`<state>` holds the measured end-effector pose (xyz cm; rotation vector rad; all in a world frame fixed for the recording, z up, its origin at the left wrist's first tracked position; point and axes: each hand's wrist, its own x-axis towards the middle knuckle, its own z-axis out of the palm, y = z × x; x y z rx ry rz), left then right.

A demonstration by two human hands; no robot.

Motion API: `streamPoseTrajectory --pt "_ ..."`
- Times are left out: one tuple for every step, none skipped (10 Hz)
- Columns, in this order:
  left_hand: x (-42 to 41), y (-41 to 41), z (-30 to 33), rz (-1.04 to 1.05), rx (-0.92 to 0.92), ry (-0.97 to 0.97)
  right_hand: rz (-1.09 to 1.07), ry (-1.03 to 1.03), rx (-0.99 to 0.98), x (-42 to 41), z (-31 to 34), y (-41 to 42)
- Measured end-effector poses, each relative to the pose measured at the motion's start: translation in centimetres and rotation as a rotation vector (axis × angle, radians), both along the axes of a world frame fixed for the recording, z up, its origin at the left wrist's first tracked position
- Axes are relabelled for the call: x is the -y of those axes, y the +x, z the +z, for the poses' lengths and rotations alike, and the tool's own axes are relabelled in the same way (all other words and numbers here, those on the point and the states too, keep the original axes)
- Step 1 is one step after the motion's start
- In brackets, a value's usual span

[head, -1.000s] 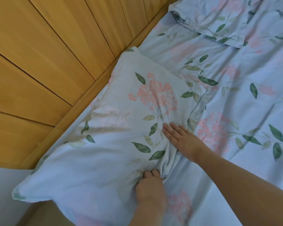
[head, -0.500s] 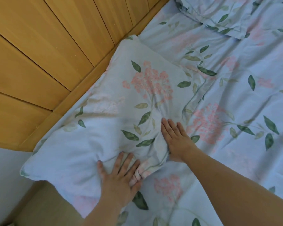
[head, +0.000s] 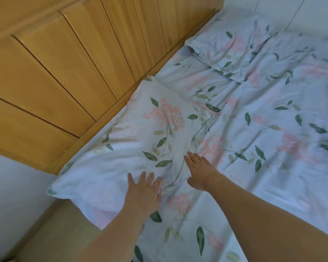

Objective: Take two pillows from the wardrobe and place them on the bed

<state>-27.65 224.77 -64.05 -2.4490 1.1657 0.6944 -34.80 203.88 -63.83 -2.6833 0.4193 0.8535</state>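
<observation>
The left hand [head: 143,193] lay open and flat, fingers spread, on the near edge of the near pillow [head: 133,146], grasping nothing, and the right hand [head: 201,172] was likewise open, palm down at that pillow's right edge. The near pillow rested on the bed [head: 254,167] against the wooden headboard [head: 68,72]. The second pillow [head: 233,52] lay farther along the headboard, apart from the first.

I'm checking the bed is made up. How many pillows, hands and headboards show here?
Pillows: 2, the near pillow and the far pillow, both on the floral sheet
Hands: 2, left hand, right hand
Headboards: 1, wooden headboard
Total: 5
</observation>
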Motion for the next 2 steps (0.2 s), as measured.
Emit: streamPoseTrajectory --pt "0.3 -0.7 8.9 0.006 0.012 -0.102 -0.089 0.025 0.053 -1.6 9.4 -3.1" --pt "0.0 -1.4 15.9 -0.020 0.032 -0.176 -0.171 0.063 0.145 -3.6 17.2 -5.5"
